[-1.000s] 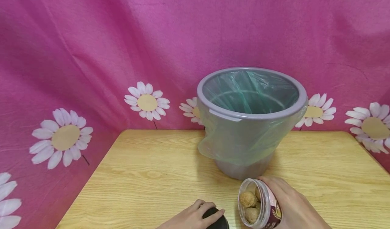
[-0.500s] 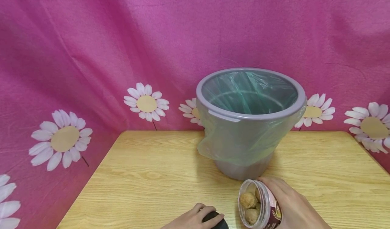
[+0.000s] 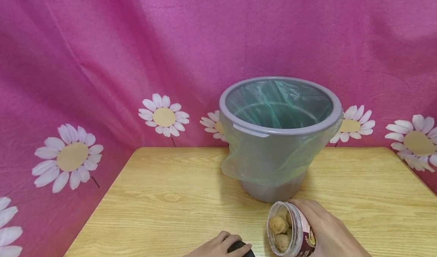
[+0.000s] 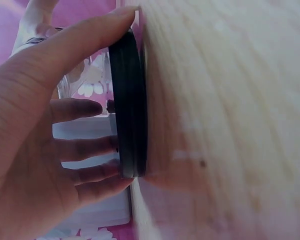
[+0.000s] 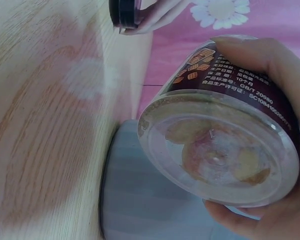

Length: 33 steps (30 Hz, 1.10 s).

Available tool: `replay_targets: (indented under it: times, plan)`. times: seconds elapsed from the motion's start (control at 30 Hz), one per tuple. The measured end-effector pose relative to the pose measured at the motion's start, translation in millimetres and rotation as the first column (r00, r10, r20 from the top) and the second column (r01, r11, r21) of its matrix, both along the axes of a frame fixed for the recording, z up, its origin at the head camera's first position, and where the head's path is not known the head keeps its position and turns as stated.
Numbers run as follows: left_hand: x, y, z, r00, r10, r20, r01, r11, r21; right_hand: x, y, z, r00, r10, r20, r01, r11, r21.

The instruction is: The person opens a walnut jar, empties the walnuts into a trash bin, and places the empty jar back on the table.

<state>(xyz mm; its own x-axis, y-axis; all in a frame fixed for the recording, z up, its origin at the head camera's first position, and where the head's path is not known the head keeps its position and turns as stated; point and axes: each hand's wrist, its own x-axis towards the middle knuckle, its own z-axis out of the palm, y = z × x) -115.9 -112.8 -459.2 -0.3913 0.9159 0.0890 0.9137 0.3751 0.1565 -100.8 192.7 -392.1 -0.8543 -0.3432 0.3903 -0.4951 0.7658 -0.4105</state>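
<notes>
My left hand (image 3: 223,245) grips a black round lid (image 4: 128,105) by its edge, thumb on one side and fingers on the other. The lid is flat and low, close over the tabletop. In the right hand (image 3: 327,226) is a clear plastic jar (image 3: 297,232) with a dark red and pink label, tilted so its uncapped mouth faces left. Several rough brown balls (image 3: 278,225) lie inside it. Seen from the right wrist, the jar's clear base (image 5: 217,150) faces the camera, with thumb and fingers wrapped round the side.
Behind the jar a grey bin (image 3: 273,162) stands on the wooden table (image 3: 164,196), lined with a thin green plastic bag (image 3: 283,101) folded over its rim. A pink cloth (image 3: 205,40) with daisies hangs behind and to the left.
The left hand and the lid have shifted slightly toward the near edge of the head view. The right hand keeps the jar in nearly the same place and tilt.
</notes>
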Motion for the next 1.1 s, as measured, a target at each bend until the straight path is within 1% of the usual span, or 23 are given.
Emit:
replay_targets:
  times: [0.13,0.27,0.47,0.7,0.93,1.1]
  plan:
    - [0.9,1.2,0.6,1.0,0.018,0.024,-0.018,0.999,-0.029,0.1,0.4,0.1,1.0,-0.001,0.01,0.001,1.0,0.003]
    - [1.5,1.9,0.7,1.0,0.025,0.008,-0.025,0.999,-0.045,-0.1,-0.1,-0.2,1.0,0.001,0.007,-0.001,1.0,-0.001]
    - [2.0,2.1,-0.5,0.999,0.023,-0.023,-0.024,0.999,-0.025,0.4,-0.1,0.1,1.0,-0.002,0.02,0.002,1.0,-0.01]
    - [2.6,3.1,-2.9,0.999,0.037,-0.004,-0.037,0.999,0.004,1.1,0.2,0.8,0.999,-0.009,0.034,0.009,1.0,-0.008]
    - [3.7,3.4,-2.5,0.998,0.057,0.027,-0.057,0.998,0.007,1.8,0.5,2.1,0.998,-0.011,0.055,0.012,1.0,-0.01]
    - [4.3,3.6,-2.0,0.998,0.056,0.024,-0.057,0.998,0.04,2.1,0.5,2.5,0.999,-0.013,0.052,0.013,1.0,-0.009]
